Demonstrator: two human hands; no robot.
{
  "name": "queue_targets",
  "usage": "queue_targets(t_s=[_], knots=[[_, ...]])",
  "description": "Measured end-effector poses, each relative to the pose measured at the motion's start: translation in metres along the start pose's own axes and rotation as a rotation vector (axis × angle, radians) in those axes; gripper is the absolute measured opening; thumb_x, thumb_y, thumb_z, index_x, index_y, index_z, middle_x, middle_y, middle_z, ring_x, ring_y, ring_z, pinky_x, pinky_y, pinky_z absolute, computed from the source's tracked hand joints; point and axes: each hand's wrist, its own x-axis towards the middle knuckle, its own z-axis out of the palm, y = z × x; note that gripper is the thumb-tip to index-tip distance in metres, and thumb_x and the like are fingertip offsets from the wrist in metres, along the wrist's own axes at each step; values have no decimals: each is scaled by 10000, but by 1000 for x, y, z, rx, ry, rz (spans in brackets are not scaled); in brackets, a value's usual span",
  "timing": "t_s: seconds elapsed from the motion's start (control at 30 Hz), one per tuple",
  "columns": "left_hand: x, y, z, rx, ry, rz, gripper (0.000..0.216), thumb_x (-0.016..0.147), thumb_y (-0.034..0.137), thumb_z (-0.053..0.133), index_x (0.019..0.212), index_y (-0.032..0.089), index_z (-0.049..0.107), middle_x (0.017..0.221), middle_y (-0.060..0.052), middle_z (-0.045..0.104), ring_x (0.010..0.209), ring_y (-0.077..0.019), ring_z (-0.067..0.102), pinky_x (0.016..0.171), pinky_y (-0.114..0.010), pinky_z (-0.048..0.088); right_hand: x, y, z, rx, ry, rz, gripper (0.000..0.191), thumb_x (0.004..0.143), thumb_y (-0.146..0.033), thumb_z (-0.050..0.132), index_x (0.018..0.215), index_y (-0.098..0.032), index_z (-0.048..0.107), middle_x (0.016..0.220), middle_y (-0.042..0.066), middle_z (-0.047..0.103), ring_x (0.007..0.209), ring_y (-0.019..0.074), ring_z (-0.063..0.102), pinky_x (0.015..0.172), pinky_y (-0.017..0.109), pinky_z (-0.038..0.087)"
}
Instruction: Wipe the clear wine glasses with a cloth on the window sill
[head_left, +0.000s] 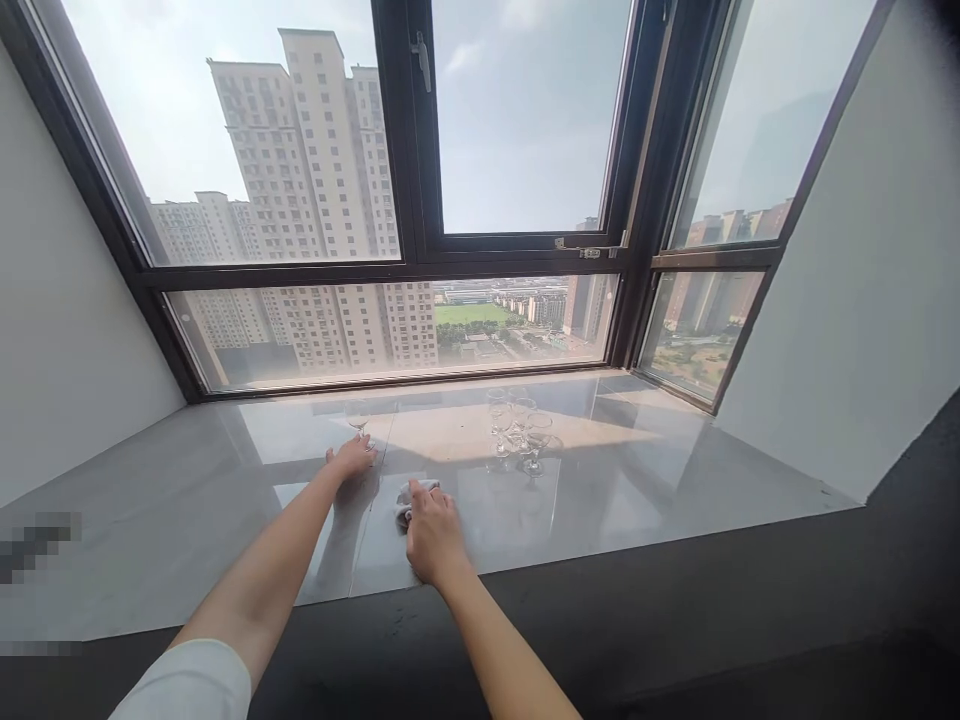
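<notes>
A clear stemmed glass (pixel 358 411) stands upright on the glossy grey windowsill (pixel 247 500). My left hand (pixel 352 458) reaches to its lower part, fingers by the stem and foot, thumb spread out to the left; the fingers partly cover the foot. Nearer to me, my right hand (pixel 435 530) is closed on a crumpled grey-white cloth (pixel 409 500), low over the sill or resting on it. Several more clear stemmed glasses (pixel 517 428) are grouped upright, farther back and to the right of my right hand.
Behind the sill are dark-framed windows (pixel 409 270), with a handle (pixel 422 62) on the middle one. White walls (pixel 832 300) close in both sides. The sill's front edge (pixel 600 545) drops to a dark face below. A pixelated patch (pixel 34 550) covers the far left.
</notes>
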Motion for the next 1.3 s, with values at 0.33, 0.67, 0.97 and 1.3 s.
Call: queue_targets(t_s=[0.33, 0.67, 0.97, 1.3], knots=[[-82, 11, 4, -43, 56, 209, 422, 866, 333, 460, 1262, 243, 574, 1375, -65, 544, 1269, -250, 469, 1076, -379, 287, -1, -1, -3, -4, 38, 39, 587, 848, -153, 411, 1423, -219, 314, 1214, 115, 563, 1124, 268, 466, 983, 433, 319], [-199, 25, 27, -96, 208, 176, 446, 826, 262, 479, 1261, 254, 581, 1328, -75, 574, 1206, -233, 515, 1007, -353, 370, -1, 0, -1, -36, 88, 164, 507, 862, -104, 379, 1358, -202, 418, 1180, 136, 566, 1140, 272, 460, 999, 431, 290], [-215, 37, 33, -113, 332, 103, 274, 805, 156, 462, 990, 238, 646, 1279, -73, 573, 1149, -212, 538, 943, -332, 389, 0, 3, 0, -51, 119, 184, 479, 864, -118, 390, 1325, -234, 447, 1158, 114, 576, 1118, 267, 473, 981, 407, 305], [-186, 41, 20, -156, 308, -92, 296, 829, 368, 534, 1033, 189, 653, 1020, -85, 637, 1011, -236, 559, 803, -312, 396, 1, 4, 7, -124, 164, 178, 432, 857, -105, 391, 1272, -170, 492, 1126, 125, 596, 1074, 246, 482, 960, 380, 293]])
